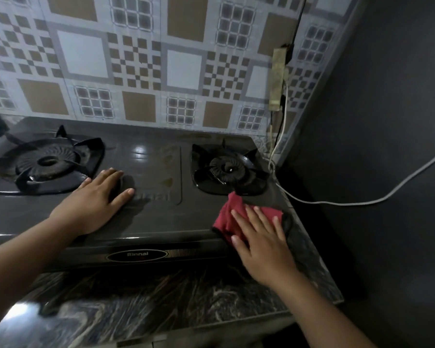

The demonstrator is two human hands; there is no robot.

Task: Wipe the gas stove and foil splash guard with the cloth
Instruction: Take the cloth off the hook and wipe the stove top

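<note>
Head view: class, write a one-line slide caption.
Right hand presses red cloth on stove; left hand rests flat between burners.

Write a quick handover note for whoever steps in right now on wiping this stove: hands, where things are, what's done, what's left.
Left hand: open, flat on the top of the dark two-burner gas stove, between the burners.
Right hand: open, fingers straight, pressing the red cloth with black edging onto the stove's front right corner, just in front of the right burner.
Done: cannot tell how much is already wiped.
Left: brownish marks show on the centre panel; the patterned foil splash guard behind still needs wiping.
</note>
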